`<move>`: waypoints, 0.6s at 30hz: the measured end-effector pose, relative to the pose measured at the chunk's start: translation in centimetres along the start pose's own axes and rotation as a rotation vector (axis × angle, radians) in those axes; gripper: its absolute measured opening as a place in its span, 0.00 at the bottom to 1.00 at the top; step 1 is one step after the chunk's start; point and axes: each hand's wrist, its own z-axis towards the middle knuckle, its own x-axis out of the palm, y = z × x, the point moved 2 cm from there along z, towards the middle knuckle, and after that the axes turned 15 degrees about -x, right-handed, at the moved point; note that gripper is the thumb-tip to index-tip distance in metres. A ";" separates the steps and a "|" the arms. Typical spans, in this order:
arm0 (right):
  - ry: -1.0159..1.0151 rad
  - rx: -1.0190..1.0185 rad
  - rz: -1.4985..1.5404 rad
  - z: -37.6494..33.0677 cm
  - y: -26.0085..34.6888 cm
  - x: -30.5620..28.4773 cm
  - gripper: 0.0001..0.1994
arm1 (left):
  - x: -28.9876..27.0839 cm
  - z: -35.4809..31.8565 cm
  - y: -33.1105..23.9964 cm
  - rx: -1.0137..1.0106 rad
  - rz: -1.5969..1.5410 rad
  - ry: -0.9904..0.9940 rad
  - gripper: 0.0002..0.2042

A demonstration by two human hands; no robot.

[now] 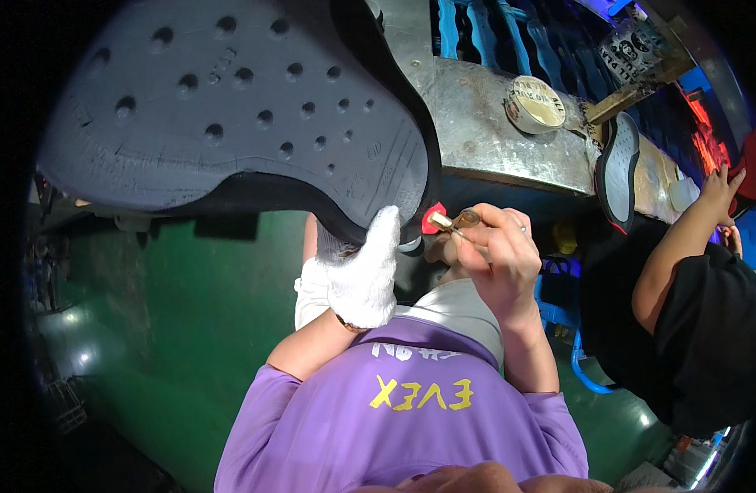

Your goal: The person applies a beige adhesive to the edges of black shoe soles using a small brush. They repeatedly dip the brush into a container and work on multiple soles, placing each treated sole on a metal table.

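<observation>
Left hand [357, 275] is in a white knit glove, fingers [383, 238] curled up over the rim of the big grey shoe sole [230, 107] and closed on its black edge. The sole fills the view above and left of those fingers, with its perforated face toward me.

Right hand [489, 255] is bare, fingers pinched shut on a small brush [452, 226]. Its metal ferrule points left and its red tip sits at the sole's edge, just right of the gloved fingertips. I can't tell whether the tip is actually touching.

Hands are nearly side by side, with a tight gap between them at the sole's curved corner.

Above the right fingers is a scuffed metal worktop [493, 140] with a round tin [536, 103] on it, well clear of the brush. A second shoe [618, 172] stands on edge further right.

Another person's arm [682, 246] in a black top reaches up at far right, apart from my right hand.

Below and left of the gloved fingers is open green floor [172, 329].
</observation>
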 end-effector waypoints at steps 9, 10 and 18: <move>-0.106 0.004 -0.128 0.0 -0.3 -0.3 0.10 | -0.9 -0.1 0.1 0.146 0.254 0.083 0.23; -0.128 0.026 -0.087 0.0 -0.2 -0.5 0.10 | -1.3 -0.1 0.4 0.192 0.359 0.062 0.24; 0.052 -0.032 -0.010 0.8 0.7 -1.0 0.11 | -0.6 -0.3 0.4 0.106 0.191 -0.041 0.19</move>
